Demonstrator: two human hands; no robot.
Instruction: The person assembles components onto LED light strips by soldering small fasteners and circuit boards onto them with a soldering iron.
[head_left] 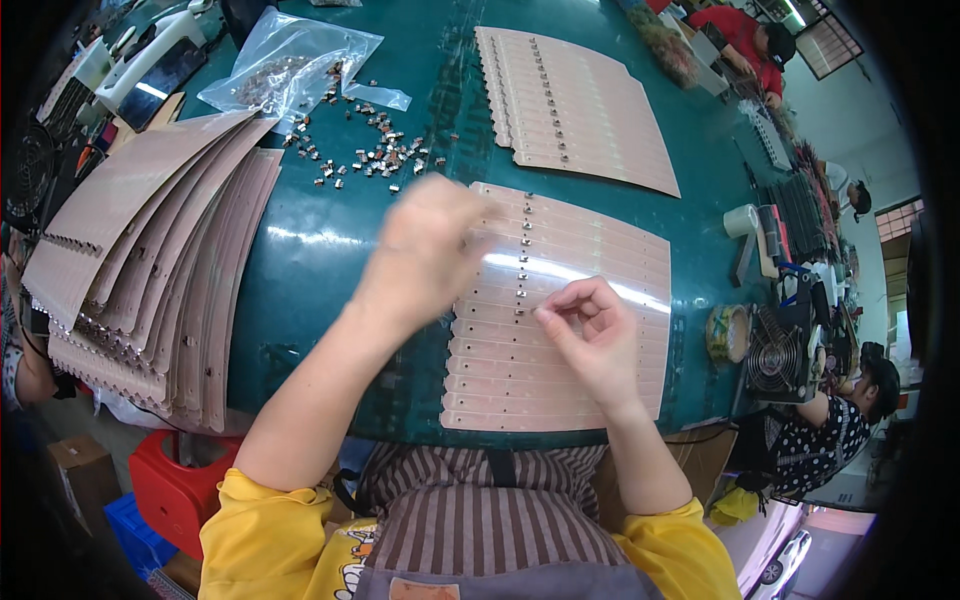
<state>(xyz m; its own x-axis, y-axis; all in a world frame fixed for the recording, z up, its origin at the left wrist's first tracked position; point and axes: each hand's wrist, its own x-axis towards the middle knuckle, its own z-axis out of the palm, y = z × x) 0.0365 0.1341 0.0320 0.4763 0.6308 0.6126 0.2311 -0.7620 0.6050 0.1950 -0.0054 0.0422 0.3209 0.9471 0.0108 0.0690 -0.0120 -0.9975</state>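
Note:
A pinkish-brown circuit board panel (560, 390), scored into strips, lies on the table before me. Small metal components (522, 277) stand in a row down its upper part; holes continue the line below. My right hand (595, 335) is over the panel with thumb and forefinger pinched at the lowest component (521, 312), which shows partly at the fingertips. Blurred by motion, my left hand (430, 240) hovers at the panel's upper left edge, and its fingers cannot be made out. Beyond it, loose small metal components (390, 155) are scattered on the table.
An opened clear plastic bag (290, 75) holds more components. Stacked panels (130, 220) lean at the left; another panel group (590, 105) lies at the far side. Tape roll (728, 333) and a small fan (775, 355) stand right on the green table (320, 270). Other people sit around.

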